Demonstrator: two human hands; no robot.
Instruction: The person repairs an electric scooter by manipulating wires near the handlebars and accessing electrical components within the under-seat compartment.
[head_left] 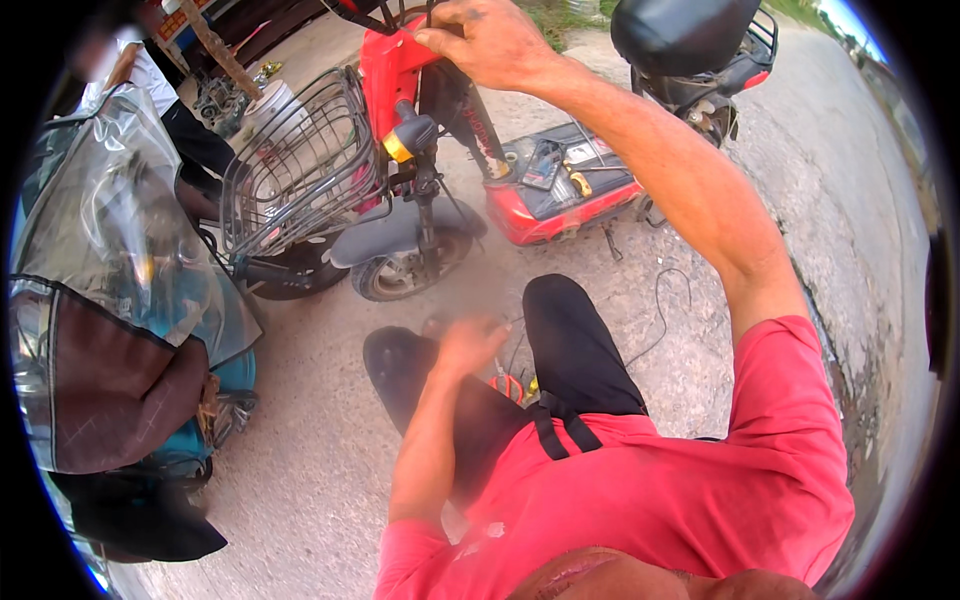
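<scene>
A red electric scooter [385, 75] stands in front of me, its front wheel [380, 278] turned toward me. My right arm reaches far up and across, and my right hand [488, 42] is closed at the top of its front panel, by the handlebar. The fingertips there are partly cut off by the upper edge. My left hand [470, 345] hovers by or rests at my left knee, hazy behind a blur, so its fingers are unclear. On the scooter's footboard [520, 222] lie a dark flat case [543, 165] and a yellow-handled tool [580, 184]. Red-handled pliers [508, 385] are partly hidden between my legs.
A wire basket [295, 190] sits left of the scooter's front. At the left stands a vehicle with a clear plastic cover [130, 210]; a person [155, 85] is behind it. A white bucket [278, 110] stands farther back. A thin cable [660, 315] lies on the concrete.
</scene>
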